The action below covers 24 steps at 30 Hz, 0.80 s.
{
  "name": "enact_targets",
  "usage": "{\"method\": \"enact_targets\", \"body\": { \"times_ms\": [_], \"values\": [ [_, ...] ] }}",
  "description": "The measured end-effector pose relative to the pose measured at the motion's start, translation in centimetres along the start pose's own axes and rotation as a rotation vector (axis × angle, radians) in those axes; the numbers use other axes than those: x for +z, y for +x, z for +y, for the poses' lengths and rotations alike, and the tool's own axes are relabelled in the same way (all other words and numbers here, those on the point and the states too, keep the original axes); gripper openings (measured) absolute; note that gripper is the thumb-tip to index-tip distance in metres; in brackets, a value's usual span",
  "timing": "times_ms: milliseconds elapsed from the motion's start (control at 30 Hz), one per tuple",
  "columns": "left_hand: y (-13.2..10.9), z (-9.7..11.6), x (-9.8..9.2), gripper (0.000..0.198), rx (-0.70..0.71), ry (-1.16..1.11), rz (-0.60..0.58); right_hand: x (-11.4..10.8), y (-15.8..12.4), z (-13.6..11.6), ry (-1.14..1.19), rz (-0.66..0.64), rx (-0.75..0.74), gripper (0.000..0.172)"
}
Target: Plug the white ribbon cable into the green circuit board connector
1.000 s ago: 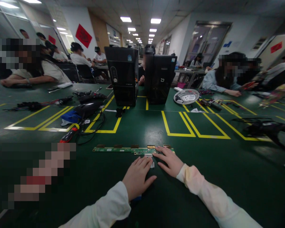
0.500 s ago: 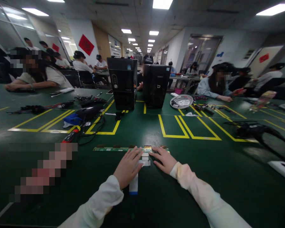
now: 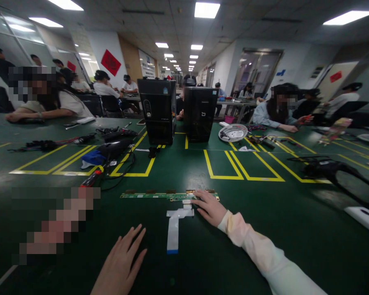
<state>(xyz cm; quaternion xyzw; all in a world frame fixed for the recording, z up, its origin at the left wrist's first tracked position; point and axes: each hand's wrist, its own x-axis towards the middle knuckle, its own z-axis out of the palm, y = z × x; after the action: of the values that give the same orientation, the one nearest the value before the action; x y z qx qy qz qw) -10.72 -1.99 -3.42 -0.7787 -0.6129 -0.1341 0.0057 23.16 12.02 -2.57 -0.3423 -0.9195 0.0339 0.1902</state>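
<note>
A long, narrow green circuit board lies crosswise on the green table in front of me. From its middle a white ribbon cable with a blue end runs toward me, folded near the board. My right hand rests over the board's right part, fingers apart, fingertips at the board beside the cable's connector. My left hand is at the lower left, away from the board and cable, its fingers spread and holding nothing.
Two black computer towers stand behind the board. A white basket is to their right. At left lie a screwdriver, a black tool with a cord and tangled cables. Other people sit around the tables.
My left hand has lifted off the board and cable and drawn back toward the lower left, uncovering the cable. My right hand stays nearly in place.
</note>
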Motion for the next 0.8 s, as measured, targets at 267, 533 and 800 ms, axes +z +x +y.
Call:
{"method": "enact_targets", "body": {
  "times_ms": [267,533,800],
  "values": [
    [1.4,-0.7,0.1,0.048,-0.063,0.033,0.073,-0.6,1.1,-1.4,0.029,-0.097,-0.037,0.041],
    [3.3,-0.3,-0.1,0.046,-0.077,-0.056,0.093,-0.6,0.4,-1.8,-0.005,-0.188,0.0,0.052],
    [3.1,-0.3,-0.2,0.047,-0.066,-0.028,0.067,-1.3,-3.7,-2.5,-0.092,-0.199,0.088,0.062]
  ]
}}
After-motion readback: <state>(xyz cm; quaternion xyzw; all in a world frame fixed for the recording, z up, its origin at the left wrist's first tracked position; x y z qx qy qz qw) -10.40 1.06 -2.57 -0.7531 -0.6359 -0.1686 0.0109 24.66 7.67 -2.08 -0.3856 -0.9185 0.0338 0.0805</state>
